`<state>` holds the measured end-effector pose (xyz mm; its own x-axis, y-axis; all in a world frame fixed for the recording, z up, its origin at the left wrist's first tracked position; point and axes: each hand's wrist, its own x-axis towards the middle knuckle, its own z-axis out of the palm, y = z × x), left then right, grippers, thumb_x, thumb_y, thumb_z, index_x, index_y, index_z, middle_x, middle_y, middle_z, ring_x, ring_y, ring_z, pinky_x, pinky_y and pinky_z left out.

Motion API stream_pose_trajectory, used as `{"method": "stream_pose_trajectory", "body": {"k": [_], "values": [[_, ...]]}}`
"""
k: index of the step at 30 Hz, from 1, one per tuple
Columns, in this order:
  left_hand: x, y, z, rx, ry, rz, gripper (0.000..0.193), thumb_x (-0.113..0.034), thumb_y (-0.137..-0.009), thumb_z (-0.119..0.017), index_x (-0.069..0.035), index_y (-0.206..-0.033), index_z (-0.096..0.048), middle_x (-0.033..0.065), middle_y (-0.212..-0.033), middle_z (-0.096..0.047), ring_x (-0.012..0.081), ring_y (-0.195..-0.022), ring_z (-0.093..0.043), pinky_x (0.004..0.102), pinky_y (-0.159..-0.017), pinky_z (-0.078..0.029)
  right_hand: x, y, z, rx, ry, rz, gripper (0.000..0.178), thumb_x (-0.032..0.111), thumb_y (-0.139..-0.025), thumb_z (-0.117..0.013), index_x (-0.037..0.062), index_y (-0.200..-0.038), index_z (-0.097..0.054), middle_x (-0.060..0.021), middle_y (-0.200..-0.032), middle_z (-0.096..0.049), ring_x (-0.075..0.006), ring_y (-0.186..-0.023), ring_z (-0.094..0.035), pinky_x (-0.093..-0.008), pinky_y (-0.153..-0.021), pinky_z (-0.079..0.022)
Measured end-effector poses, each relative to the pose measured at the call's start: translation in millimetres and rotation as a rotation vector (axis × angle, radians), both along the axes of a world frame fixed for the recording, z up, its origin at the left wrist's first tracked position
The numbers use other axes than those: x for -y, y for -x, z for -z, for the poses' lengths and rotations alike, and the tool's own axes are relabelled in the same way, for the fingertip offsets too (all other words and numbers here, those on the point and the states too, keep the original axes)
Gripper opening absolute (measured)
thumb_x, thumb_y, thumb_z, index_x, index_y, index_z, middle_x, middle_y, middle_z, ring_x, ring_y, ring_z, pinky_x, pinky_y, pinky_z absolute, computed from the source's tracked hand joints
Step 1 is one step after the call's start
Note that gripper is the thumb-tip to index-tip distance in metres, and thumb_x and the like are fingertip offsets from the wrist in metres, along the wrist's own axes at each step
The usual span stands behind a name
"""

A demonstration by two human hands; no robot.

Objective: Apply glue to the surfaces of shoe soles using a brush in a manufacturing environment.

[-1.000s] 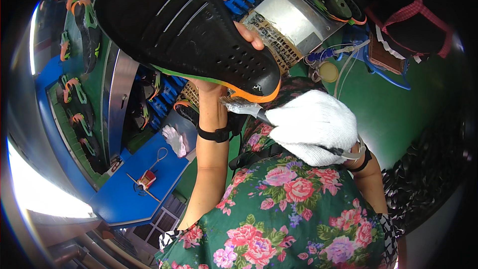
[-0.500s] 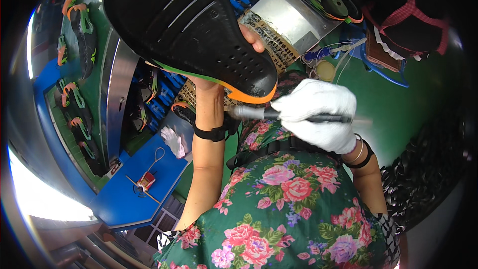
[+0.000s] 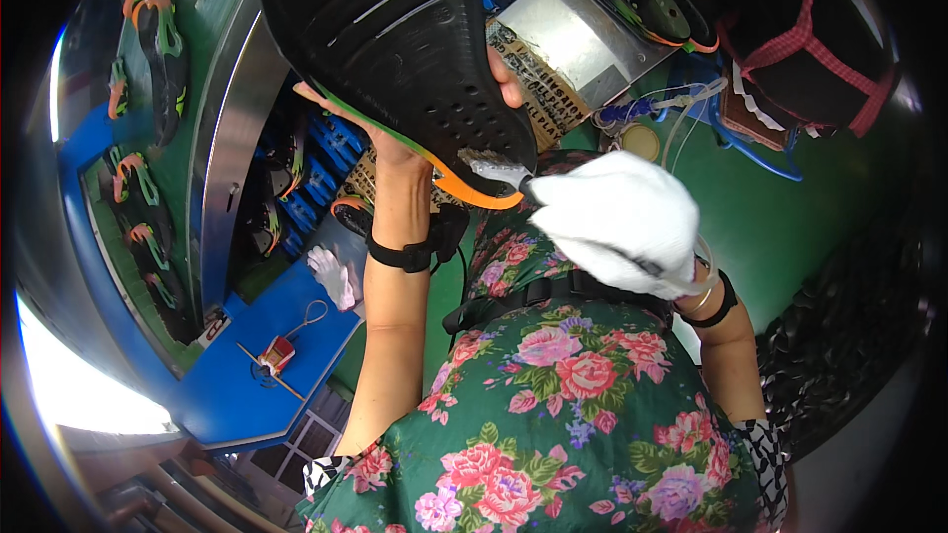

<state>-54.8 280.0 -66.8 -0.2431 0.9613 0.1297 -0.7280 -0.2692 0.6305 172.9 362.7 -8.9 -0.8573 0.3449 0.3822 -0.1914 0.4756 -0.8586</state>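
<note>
My left hand point(image 3: 395, 143) holds up a black shoe sole point(image 3: 395, 39) with an orange and green rim, its grooved underside facing me. A black strap sits on that wrist. My right hand point(image 3: 622, 222), in a white glove, grips a small brush point(image 3: 499, 173) whose bristled tip touches the sole's lower end next to the orange rim. A floral garment point(image 3: 573, 405) covers my lap below both arms.
A metal box point(image 3: 578, 35) stands behind the sole. More soles hang on a green and blue conveyor rack point(image 3: 148, 138) at left. A blue shelf point(image 3: 247, 375) carries a small red object and a white glove point(image 3: 331, 274). A dark hat point(image 3: 800, 39) is at upper right.
The sole has shifted right and a little up in view. My gloved right hand moved from level with the handle sideways to pressing the brush tip against the sole's lower end.
</note>
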Motion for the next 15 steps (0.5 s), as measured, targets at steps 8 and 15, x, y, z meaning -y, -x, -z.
{"method": "stream_pose_trajectory", "body": {"k": [8, 15], "values": [[3, 4, 9, 0.129, 0.030, 0.177, 0.137, -0.104, -0.065, -0.019, 0.004, -0.147, -0.042, 0.0304, -0.111, -0.066, 0.0374, -0.089, -0.073, 0.0491, -0.077, -0.063, 1, 4, 2, 0.000, 0.016, -0.043, 0.026, 0.005, -0.074, -0.081, 0.0077, -0.100, -0.079, -0.0086, -0.102, -0.077, -0.0228, -0.080, -0.071, -0.0333, -0.069, -0.057], [9, 1, 16, 0.244, 0.180, 0.389, 0.125, -0.098, -0.075, -0.022, 0.002, -0.146, -0.045, 0.0284, -0.113, -0.068, 0.0377, -0.090, -0.074, 0.0494, -0.079, -0.064, -3, 2, 7, -0.075, 0.191, -0.367, 0.031, 0.006, -0.079, -0.078, 0.0071, -0.109, -0.076, -0.0094, -0.104, -0.076, -0.0238, -0.084, -0.071, -0.0337, -0.071, -0.057]]}}
